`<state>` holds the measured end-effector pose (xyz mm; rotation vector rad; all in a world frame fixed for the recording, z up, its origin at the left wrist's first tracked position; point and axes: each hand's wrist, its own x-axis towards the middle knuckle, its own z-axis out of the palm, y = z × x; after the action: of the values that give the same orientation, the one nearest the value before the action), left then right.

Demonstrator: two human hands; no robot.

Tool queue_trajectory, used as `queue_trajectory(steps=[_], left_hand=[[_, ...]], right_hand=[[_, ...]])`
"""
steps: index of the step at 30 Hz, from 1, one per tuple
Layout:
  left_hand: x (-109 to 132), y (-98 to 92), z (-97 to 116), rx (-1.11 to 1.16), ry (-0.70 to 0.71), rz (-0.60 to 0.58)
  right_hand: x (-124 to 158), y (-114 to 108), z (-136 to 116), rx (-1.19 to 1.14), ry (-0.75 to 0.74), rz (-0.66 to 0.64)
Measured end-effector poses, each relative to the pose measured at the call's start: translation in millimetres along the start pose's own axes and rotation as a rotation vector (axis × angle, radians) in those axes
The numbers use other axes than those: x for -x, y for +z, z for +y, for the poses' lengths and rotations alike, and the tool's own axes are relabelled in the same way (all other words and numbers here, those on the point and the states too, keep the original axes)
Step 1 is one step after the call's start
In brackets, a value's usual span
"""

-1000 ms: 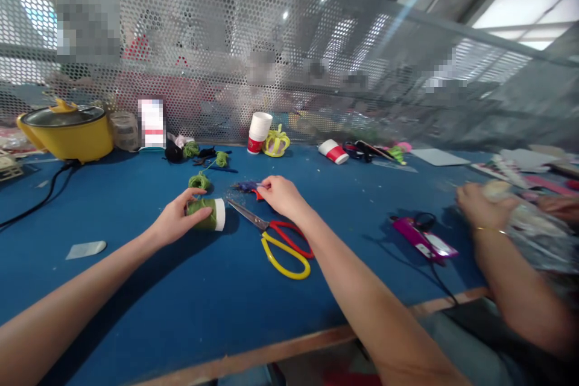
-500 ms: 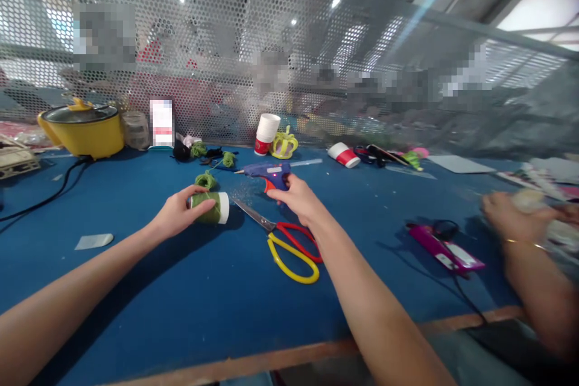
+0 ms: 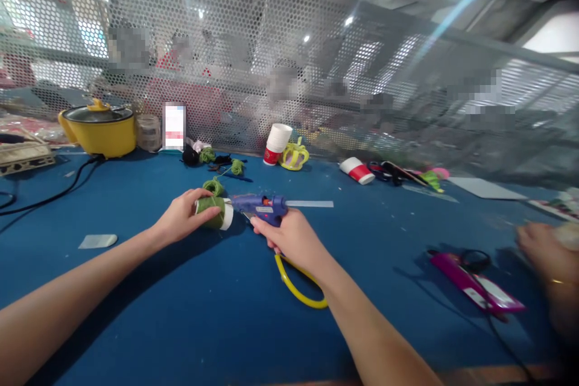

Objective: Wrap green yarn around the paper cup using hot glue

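My left hand (image 3: 183, 215) is closed round a paper cup (image 3: 212, 215) wrapped in green yarn, which lies on its side with a bare white band at its right end. In my right hand (image 3: 292, 232) is a blue hot glue gun (image 3: 260, 208), a clear glue stick (image 3: 312, 204) jutting from its back. Its nozzle meets the yarn near the cup's white band; whether it touches I cannot tell. Below my right hand shows the yellow handle of the scissors (image 3: 294, 289); their other parts are mostly hidden. A ball of green yarn (image 3: 212, 187) sits just behind the cup.
Along the back stand a yellow electric pot (image 3: 102, 132), a jar (image 3: 148, 131), a phone (image 3: 174, 126), stacked paper cups (image 3: 277, 143) and a yellow crown-shaped piece (image 3: 294, 155). A purple device (image 3: 474, 283) with a cord lies right, near another person's hand (image 3: 540, 250).
My right hand has brought the glue gun down and left, its nozzle now at the yarn-wrapped cup. The view has shifted slightly. The other person's hand sits farther right in view.
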<state>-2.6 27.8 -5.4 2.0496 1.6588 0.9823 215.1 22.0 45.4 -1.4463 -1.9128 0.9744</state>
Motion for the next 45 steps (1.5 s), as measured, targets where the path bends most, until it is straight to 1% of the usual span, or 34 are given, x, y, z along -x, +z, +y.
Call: queue_trajectory(steps=[5, 13, 20, 26, 32, 35, 37, 41, 45], left_hand=[[0.4, -0.6, 1.5, -0.001, 0.013, 0.002], [-1.3, -2.5, 7.3, -0.033, -0.013, 0.016], [-3.9, -1.8, 6.5, -0.023, -0.074, 0.014], [-4.7, -3.0, 6.5, 0.036, -0.175, -0.023], [-4.6, -1.7, 3.5, 0.106, -0.215, -0.037], [-4.4, -1.0, 2.9, 0.120, -0.207, -0.032], [-3.9, -1.4, 4.2, 0.089, -0.187, -0.017], [-1.7, -2.3, 7.4, 0.023, -0.132, 0.029], [0.5, -1.0, 6.3, 0.015, -0.059, 0.061]], right_hand=[[0.2, -0.2, -3.3, 0.035, 0.041, 0.006], [2.2, -0.7, -3.0, 0.095, -0.007, 0.017], [4.5, -1.4, -3.8, 0.133, -0.019, 0.002], [5.9, -1.9, -4.5, 0.147, -0.042, -0.037], [6.2, -2.4, -4.4, 0.173, -0.033, -0.066], [6.6, -2.9, -5.1, 0.172, -0.030, -0.059], [7.3, -3.6, -6.6, 0.169, -0.030, -0.049], [9.1, -5.2, -10.6, 0.175, -0.017, -0.035], [10.2, -5.8, -12.5, 0.167, -0.016, -0.016]])
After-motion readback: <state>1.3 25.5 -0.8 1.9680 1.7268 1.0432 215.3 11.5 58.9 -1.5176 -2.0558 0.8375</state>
